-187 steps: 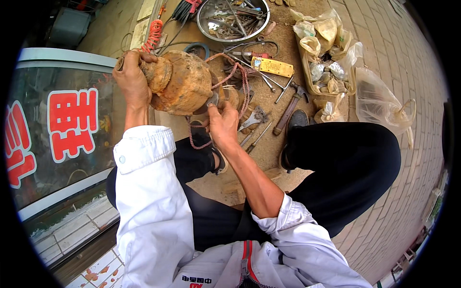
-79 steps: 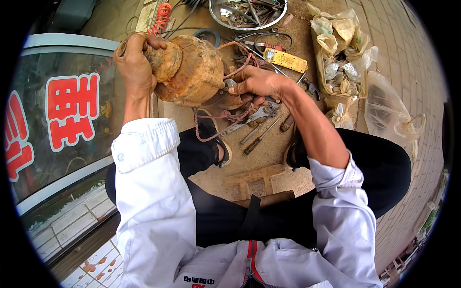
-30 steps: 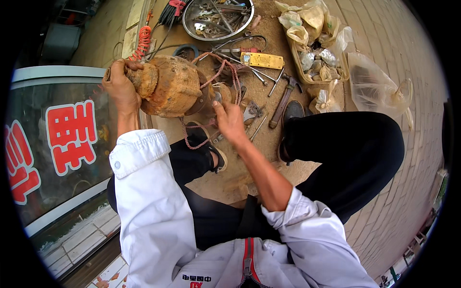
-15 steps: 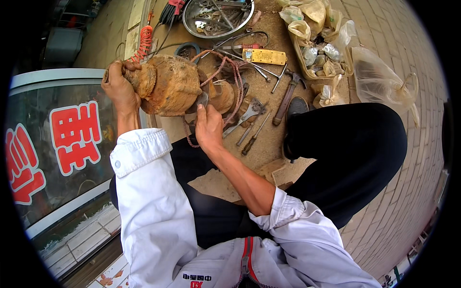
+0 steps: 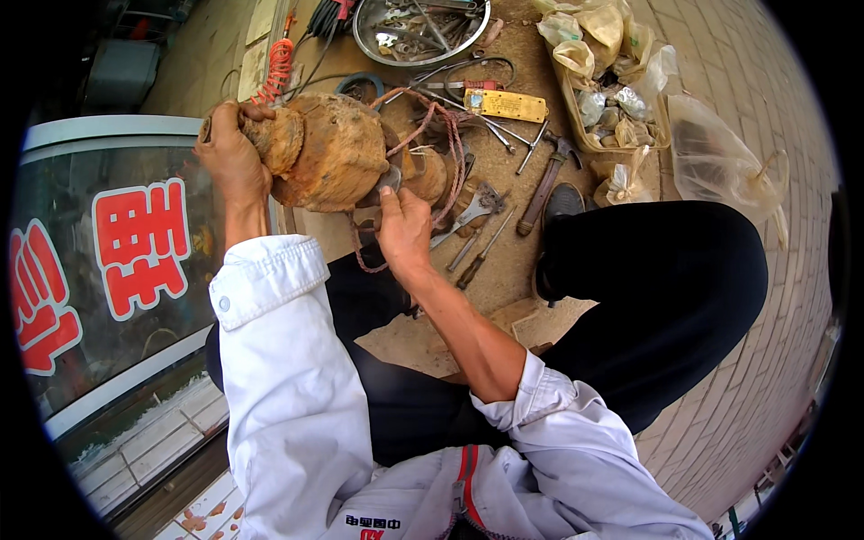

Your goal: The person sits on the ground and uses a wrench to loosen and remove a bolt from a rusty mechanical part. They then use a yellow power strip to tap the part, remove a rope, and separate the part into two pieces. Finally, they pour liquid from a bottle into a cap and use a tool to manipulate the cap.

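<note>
My left hand grips the narrow neck of a large, heavily rusted metal housing, held tilted on its side. My right hand has its fingers closed, thumb on a small grey metal piece at the housing's right end; the piece's shape is partly hidden. A pinkish braided rope loops around that end, near a rusty cylindrical part. An adjustable wrench, a screwdriver and a hammer lie on the ground just right of my hands.
A steel bowl of tools sits beyond, near a yellow control box. A bin of bagged parts stands right, beside a plastic bag. A glass panel borders my left; an orange coiled hose lies behind it.
My right hand has come left and down from its position 2.6 seconds ago, staying at the housing's end. Since half a second ago, both hands and the housing have risen slightly in view.
</note>
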`<action>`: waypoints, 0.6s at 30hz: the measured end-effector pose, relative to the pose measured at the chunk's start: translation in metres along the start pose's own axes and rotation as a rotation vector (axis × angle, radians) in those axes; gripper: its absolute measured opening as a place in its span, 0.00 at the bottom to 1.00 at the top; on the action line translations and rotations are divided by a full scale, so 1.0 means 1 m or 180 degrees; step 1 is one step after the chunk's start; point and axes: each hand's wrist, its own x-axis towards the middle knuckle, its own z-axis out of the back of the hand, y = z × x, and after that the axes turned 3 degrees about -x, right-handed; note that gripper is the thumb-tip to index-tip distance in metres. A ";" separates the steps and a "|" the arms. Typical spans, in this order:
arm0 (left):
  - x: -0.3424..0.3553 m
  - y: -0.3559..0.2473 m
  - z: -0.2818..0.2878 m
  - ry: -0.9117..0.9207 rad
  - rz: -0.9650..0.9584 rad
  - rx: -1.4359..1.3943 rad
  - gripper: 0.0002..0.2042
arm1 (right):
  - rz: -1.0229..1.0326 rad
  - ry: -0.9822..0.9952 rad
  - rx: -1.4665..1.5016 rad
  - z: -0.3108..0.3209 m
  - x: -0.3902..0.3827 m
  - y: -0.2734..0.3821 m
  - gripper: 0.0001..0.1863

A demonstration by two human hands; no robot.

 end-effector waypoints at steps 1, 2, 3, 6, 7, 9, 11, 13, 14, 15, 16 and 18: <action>0.000 -0.001 0.000 -0.0018 -0.0009 0.0021 0.12 | 0.0064 -0.0001 -0.0040 0.002 -0.001 0.004 0.21; 0.000 -0.001 -0.001 -0.0024 -0.0018 0.0022 0.12 | 0.0134 -0.0063 -0.0156 0.002 0.000 0.003 0.20; 0.000 -0.001 -0.002 -0.0026 -0.0005 0.0022 0.12 | 0.0205 -0.0126 -0.0272 0.002 0.000 0.002 0.20; 0.001 -0.001 -0.002 -0.0025 0.0016 0.0007 0.12 | 0.0361 -0.0144 -0.0625 0.004 0.001 0.006 0.20; 0.001 0.000 -0.002 -0.0021 0.0019 -0.0017 0.12 | 0.0403 -0.0122 -0.0743 0.006 0.001 0.010 0.20; 0.000 0.001 0.001 0.0036 -0.0003 0.0021 0.11 | 0.0220 0.0106 -0.0651 0.016 0.001 0.023 0.21; 0.002 0.001 0.005 0.0152 -0.0080 0.0134 0.09 | 0.0312 0.0016 -0.0767 0.014 -0.002 0.024 0.21; 0.002 0.003 0.002 0.0085 -0.0016 0.0068 0.09 | 0.0357 -0.0021 -0.0796 0.011 0.000 0.019 0.20; 0.002 0.004 0.002 0.0052 0.0010 0.0046 0.09 | 0.0377 -0.0030 -0.0802 0.010 0.000 0.020 0.20; 0.002 0.003 0.001 0.0019 0.0038 -0.0017 0.10 | 0.0386 -0.0016 -0.0850 0.010 0.000 0.020 0.20; 0.001 0.000 0.000 -0.0013 0.0066 -0.0081 0.10 | 0.0395 -0.0002 -0.0898 0.010 0.000 0.021 0.19; 0.000 0.000 0.000 -0.0034 0.0096 -0.0152 0.11 | 0.0437 -0.0064 -0.0917 0.010 -0.005 0.029 0.17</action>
